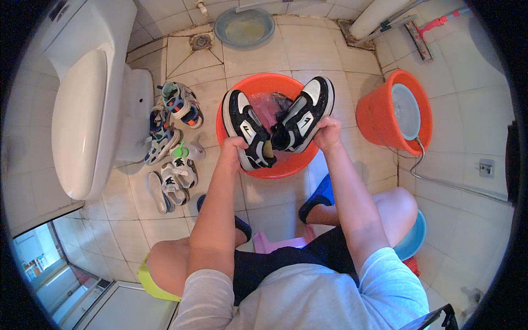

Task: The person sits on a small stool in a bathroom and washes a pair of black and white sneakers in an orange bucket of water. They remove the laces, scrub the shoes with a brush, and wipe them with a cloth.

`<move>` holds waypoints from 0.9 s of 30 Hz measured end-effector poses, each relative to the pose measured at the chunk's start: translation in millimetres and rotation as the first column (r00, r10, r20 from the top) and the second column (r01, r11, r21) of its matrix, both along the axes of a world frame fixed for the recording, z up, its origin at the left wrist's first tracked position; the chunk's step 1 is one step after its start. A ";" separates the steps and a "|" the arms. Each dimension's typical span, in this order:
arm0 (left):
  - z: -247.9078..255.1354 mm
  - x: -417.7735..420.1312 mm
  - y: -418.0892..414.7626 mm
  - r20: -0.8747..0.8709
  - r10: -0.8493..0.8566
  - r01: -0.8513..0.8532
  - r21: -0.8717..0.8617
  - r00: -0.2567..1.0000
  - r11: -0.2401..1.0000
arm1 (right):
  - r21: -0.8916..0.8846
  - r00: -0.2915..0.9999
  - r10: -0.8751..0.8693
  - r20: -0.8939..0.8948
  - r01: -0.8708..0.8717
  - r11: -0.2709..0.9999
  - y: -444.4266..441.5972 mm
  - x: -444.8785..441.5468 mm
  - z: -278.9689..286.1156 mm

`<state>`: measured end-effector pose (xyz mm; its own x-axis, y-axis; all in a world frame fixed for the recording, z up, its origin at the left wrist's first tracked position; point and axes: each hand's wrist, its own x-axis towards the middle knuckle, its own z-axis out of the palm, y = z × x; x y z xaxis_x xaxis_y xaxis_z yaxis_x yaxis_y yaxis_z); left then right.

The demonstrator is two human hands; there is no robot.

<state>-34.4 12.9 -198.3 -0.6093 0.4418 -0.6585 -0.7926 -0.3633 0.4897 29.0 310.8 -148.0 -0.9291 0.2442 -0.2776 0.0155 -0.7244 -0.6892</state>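
A black-and-white sneaker (246,128) is gripped near its heel by my left hand (234,150). Its mate, another black-and-white sneaker (304,113), is held along the sole by my right hand (328,133). Both shoes are tilted with their toes pointing away from me and their sides turned up, heels close together. They are above an orange-red plastic basin (280,170) on the floor between my feet. Inside the basin, partly hidden by the shoes, lie water and something dark (282,100).
Several other shoes (181,103) and a green-capped bottle (181,152) lie to the left by the toilet (78,123). An orange bucket (373,115) containing a pale basin (405,111) and a hose (420,154) is at right. A grey-blue basin (218,31) stands beyond, near a floor drain (201,42).
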 end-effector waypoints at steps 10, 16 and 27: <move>15.2 19.6 -8.6 0.058 0.001 -0.014 0.234 0.998 0.972 | -0.369 0.996 0.025 0.090 0.010 0.929 -15.1 22.2 -13.3; -15.5 18.4 4.1 0.184 -0.012 -0.017 0.152 0.983 0.988 | -0.242 0.940 0.062 0.336 0.022 0.970 -24.9 32.3 -45.7; -135.6 -1.6 29.4 0.120 0.137 -0.108 -0.225 0.983 0.968 | 0.888 0.916 -0.153 0.371 -0.302 0.345 -27.7 -12.0 -100.4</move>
